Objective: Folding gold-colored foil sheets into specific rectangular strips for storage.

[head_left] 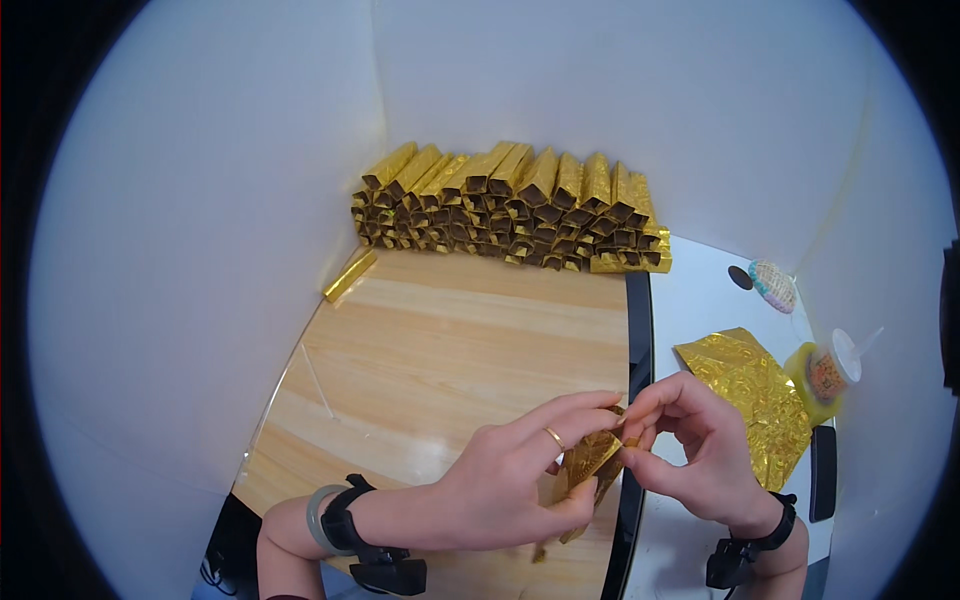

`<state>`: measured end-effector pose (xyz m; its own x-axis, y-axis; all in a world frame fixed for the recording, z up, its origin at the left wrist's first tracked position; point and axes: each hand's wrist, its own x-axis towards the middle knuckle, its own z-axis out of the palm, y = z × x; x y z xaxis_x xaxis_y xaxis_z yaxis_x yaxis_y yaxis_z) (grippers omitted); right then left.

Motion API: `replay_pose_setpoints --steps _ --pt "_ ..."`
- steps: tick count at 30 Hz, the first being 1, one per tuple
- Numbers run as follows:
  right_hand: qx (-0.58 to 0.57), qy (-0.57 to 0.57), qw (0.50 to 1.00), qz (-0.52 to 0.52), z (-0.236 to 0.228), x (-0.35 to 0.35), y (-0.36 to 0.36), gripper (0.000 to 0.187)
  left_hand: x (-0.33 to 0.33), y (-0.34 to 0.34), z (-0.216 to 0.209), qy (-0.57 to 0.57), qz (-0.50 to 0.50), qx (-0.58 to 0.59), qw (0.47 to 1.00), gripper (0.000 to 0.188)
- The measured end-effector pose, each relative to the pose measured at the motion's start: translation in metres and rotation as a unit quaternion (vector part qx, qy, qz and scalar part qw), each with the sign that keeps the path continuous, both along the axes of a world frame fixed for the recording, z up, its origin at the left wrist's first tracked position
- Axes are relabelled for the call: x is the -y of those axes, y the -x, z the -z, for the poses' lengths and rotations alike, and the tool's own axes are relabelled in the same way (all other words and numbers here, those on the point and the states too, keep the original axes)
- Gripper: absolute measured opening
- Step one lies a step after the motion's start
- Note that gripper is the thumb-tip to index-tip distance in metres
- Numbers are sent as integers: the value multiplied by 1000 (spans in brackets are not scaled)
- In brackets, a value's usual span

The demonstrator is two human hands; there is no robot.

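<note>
A partly folded piece of gold foil paper (592, 455) is held over the right edge of the wooden table. My left hand (500, 480), with a ring on one finger, grips it between thumb and fingers. At the paper's upper right end, the thumb and fingertips of my right hand (695, 440) pinch its edge. The fingers partly hide the fold. Just beyond my right hand, a pile of flat gold foil sheets (755, 405) lies on the white surface.
Many gold foil square tubes (500, 215) are stacked along the back. A separate gold foil piece (350, 276) lies at the far left edge. On the right are a lidded cup (835, 365), a dark flat device (823, 473), a woven oval item (772, 286) and a dark disc (740, 277).
</note>
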<state>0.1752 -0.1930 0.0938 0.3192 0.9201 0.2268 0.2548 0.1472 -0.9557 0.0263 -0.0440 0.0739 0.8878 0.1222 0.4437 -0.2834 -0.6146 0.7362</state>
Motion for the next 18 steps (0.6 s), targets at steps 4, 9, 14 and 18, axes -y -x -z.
replay_pose_setpoints --steps 4,9,14,18 --pt "42 3 999 9 3 -1 -1 28 0 1 -1 23 -13 -13 1000 52" --pt "30 -4 1000 4 1 -3 -3 27 -4 -1 -5 124 -21 -63 990 46" --pt "77 29 996 27 0 -4 -7 24 -12 -3 -14 291 16 -166 942 38" --pt "-2 45 999 14 0 -5 -8 25 -12 -4 -14 347 33 -177 920 36"
